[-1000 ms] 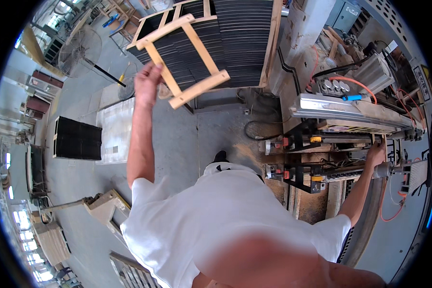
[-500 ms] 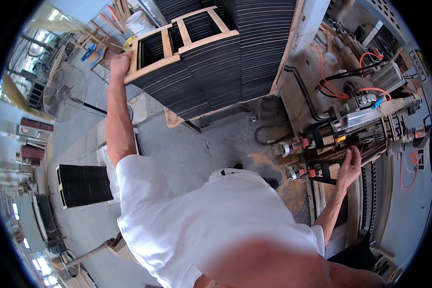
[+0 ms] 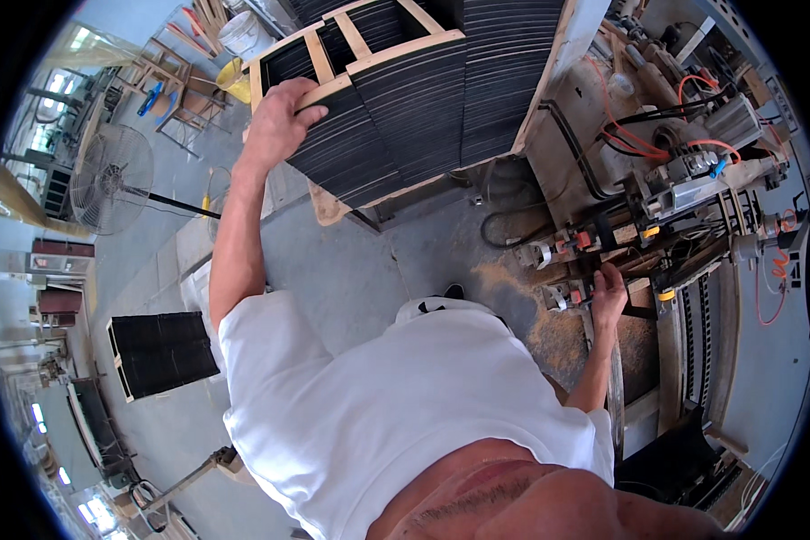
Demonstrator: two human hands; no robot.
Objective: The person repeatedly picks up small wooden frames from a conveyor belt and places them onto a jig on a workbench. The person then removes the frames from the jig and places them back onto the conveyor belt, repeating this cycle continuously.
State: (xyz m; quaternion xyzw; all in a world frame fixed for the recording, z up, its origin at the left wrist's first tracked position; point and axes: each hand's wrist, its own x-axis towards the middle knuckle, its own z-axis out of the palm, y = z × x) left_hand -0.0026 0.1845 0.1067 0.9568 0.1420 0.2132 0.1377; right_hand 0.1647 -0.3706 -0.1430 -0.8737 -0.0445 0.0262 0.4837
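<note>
Tall stacks of dark-sided frames (image 3: 405,126) stand ahead of me, with pale wooden frames (image 3: 369,61) on top. My left hand (image 3: 279,121) is closed over the near edge of the leftmost wooden frame (image 3: 319,58), thumb on the outside. At the right, my right hand (image 3: 608,292) is at the machine (image 3: 684,193), beside its lower clamp (image 3: 562,295). Its fingers are bent and close together; whatever they hold, if anything, is hidden.
Sawdust (image 3: 549,337) covers the floor below the machine. A smaller dark stack (image 3: 164,355) stands on the left. Farther off are a pedestal fan (image 3: 112,178), a yellow bucket (image 3: 235,81) and a white bucket (image 3: 245,36). Orange and black hoses (image 3: 634,144) run over the machine.
My left hand has moved right, from the frame's left end to its near edge. My right hand has moved left along the machine to the lower clamp.
</note>
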